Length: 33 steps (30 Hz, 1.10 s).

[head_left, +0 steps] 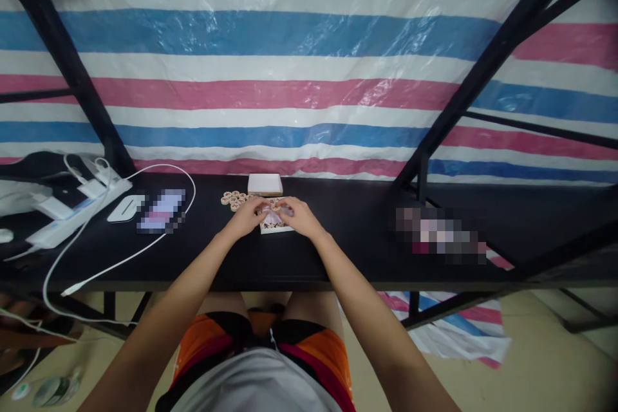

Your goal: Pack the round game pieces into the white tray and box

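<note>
Both my hands meet over a small white box point(273, 226) of round wooden game pieces on the black table point(338, 251). My left hand point(248, 214) and my right hand point(298, 214) have their fingers pinched together on something small and pale between them, too small to name. Several loose wooden discs point(232, 199) lie just left of my hands. A white box lid point(265, 184) rests behind them near the wall.
A white power strip with chargers point(80, 203), a white mouse-shaped device point(125, 208) and trailing white cables point(120, 261) sit at the left. Black metal frame bars point(463, 90) slant up on both sides. A striped plastic sheet point(290, 64) covers the wall.
</note>
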### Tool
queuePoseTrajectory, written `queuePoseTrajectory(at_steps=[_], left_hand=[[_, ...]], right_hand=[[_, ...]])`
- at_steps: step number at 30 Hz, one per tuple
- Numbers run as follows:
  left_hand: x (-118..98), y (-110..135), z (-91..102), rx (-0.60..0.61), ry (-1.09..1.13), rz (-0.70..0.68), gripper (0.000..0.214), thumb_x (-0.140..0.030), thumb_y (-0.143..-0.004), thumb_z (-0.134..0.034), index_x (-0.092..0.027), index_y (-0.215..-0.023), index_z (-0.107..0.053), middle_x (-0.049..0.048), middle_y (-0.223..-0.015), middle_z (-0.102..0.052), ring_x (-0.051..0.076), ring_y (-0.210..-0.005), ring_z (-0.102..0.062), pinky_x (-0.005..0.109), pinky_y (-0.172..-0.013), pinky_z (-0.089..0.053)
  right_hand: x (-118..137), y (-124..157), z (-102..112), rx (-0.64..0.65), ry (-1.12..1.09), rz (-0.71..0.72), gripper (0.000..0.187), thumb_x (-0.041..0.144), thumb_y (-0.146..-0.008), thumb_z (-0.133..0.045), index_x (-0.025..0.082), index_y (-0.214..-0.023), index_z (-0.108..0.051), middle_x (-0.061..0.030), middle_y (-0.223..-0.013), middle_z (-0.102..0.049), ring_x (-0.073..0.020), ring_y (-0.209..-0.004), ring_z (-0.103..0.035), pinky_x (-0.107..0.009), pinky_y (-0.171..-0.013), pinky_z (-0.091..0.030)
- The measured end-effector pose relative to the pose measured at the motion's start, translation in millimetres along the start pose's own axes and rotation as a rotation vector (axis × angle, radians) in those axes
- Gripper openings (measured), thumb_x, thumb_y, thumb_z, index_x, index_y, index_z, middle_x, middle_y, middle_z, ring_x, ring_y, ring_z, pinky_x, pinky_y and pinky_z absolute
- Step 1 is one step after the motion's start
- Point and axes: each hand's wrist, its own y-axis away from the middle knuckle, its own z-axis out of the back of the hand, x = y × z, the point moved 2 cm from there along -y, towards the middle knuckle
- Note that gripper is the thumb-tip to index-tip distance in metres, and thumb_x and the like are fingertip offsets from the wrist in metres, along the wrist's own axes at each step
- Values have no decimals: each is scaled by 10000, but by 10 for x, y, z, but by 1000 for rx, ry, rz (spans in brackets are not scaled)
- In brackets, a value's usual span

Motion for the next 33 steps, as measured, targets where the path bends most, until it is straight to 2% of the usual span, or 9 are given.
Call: queuePoseTrajectory(at_steps=[2,5,9,14,20,25,28,33], left_hand=[[21,16,135,-67,-233,12,181,-253,-835,-510,-172,-951,-622,76,-988,-606,205,-951,-574,352,-883,-447],[90,66,353,-140,-496,161,181,-250,-840,-492,-182,-913,-643,85,-955,-605,235,-949,-555,367,-885,-430],[161,128,450,-66,-648,323,165,-265,-823,-514,-186,-876,-649,103,-1005,-599,261,-957,-543,369,-853,-427],[125,141,385,-15,-646,338,192,-298,-828,-497,-191,-849,-655,104,-974,-598,268,-956,-540,351,-808,-443],[192,130,381,-25,-625,312,201,-287,-812,-503,-184,-890,-658,113,-1031,-590,266,-997,-542,365,-876,-434],[278,120,394,-16,-569,274,210,-180,-749,-521,-172,-910,-656,112,-972,-629,266,-972,-558,362,-872,-435],[289,116,413,-24,-554,296,246,-121,-718,-521,-174,-921,-650,104,-965,-641,251,-935,-575,343,-851,-437],[240,123,484,-18,-554,310,154,-154,-718,-540,-181,-843,-624,76,-880,-626,227,-839,-581,318,-781,-438]], right_hand=[[-137,3,25,-76,44,-85,131,278,-813,-562,205,-895,-634,-25,-866,-645,-166,-829,-567,-281,-777,-425],[-327,17,44,-128,83,-189,95,258,-784,-574,202,-847,-620,-13,-834,-627,-158,-775,-545,-281,-754,-416],[-421,26,15,-83,120,-213,80,245,-781,-577,199,-810,-636,-17,-813,-606,-161,-772,-529,-290,-765,-409],[-405,28,0,-89,135,-220,127,213,-796,-552,204,-816,-677,-44,-881,-593,-173,-845,-535,-318,-841,-407],[-419,40,9,-116,192,-222,199,281,-843,-526,203,-881,-705,-68,-918,-586,-198,-912,-531,-349,-905,-398],[-429,50,1,-117,214,-243,235,270,-853,-499,200,-943,-704,-84,-956,-586,-207,-931,-530,-364,-914,-404],[-443,49,8,-126,175,-245,227,255,-844,-498,205,-945,-695,-74,-946,-587,-198,-917,-541,-361,-915,-409],[-489,42,33,-178,86,-265,201,247,-800,-531,206,-943,-666,-46,-911,-590,-172,-844,-567,-330,-847,-447]])
